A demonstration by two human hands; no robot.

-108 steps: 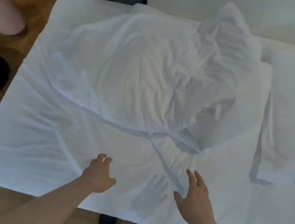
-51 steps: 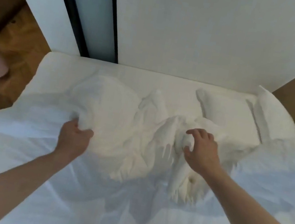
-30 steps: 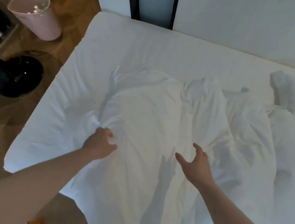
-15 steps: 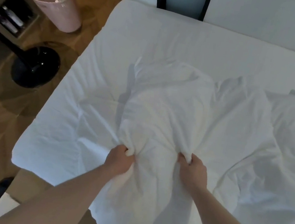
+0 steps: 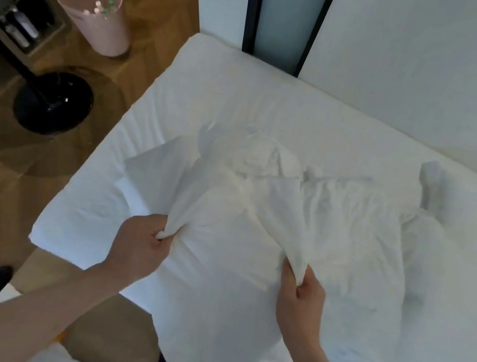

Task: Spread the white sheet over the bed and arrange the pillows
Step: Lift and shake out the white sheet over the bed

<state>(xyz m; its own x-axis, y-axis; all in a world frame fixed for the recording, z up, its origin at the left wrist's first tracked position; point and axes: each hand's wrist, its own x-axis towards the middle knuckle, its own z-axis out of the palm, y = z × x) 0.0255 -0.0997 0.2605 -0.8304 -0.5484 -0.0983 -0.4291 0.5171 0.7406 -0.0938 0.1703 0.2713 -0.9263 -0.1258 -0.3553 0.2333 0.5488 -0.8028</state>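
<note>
A crumpled white sheet lies bunched across the middle of the bed, and part of it hangs over the near edge. My left hand is shut on a gathered fold at the sheet's left side. My right hand pinches another fold further right. The cloth between the two hands is lifted slightly. A rumpled white mound, maybe a pillow, sits at the far right; I cannot tell for sure.
A pink bin stands on the wooden floor left of the bed. A black round lamp base sits nearer, with a dark shelf unit behind. A white wall runs along the bed's far side.
Both hands have spread apart and pulled the gripped folds towards me, lifting the sheet. My view has shifted so the bed's left corner shows more.
</note>
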